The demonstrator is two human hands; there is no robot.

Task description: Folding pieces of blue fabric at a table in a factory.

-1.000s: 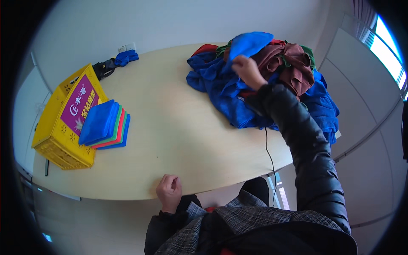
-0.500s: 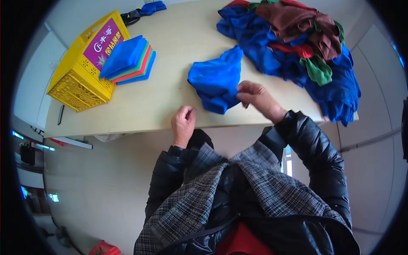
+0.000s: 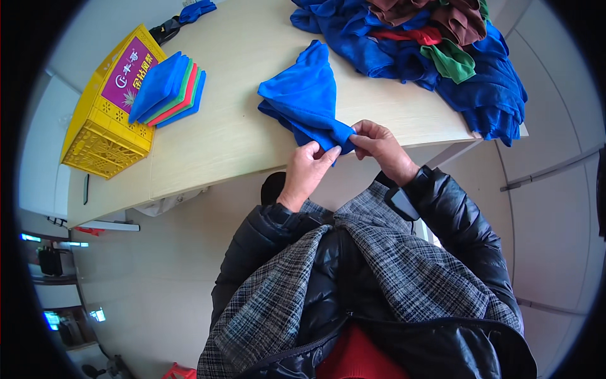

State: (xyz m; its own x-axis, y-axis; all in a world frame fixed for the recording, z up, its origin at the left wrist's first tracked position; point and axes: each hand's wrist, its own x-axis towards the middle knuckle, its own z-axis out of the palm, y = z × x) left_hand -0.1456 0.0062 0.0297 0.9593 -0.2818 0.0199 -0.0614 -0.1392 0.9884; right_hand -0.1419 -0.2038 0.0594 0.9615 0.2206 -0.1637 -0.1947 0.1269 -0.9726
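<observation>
A crumpled blue cloth (image 3: 300, 91) lies partly on the table in front of me, its near end lifted at the table's front edge. My left hand (image 3: 309, 169) pinches that near end between thumb and fingers. Close beside it, my right hand (image 3: 380, 148) grips a corner of the same cloth. To the left, a stack of folded cloths (image 3: 169, 91) in blue, green and red leans against a yellow plastic crate (image 3: 107, 148). A heap of loose cloths (image 3: 404, 50), blue, brown, red and green, spreads over the far right of the table.
The pale table (image 3: 233, 132) has its front edge just under my hands. Behind the crate lie a black item (image 3: 165, 30) and a small blue cloth (image 3: 197, 11). Some blue cloth from the heap hangs at the right table edge. A red stool (image 3: 180, 371) stands on the floor, lower left.
My left hand has moved right and taken hold of the blue cloth beside my right hand. The cloth's near end is drawn toward me, and the view has shifted somewhat.
</observation>
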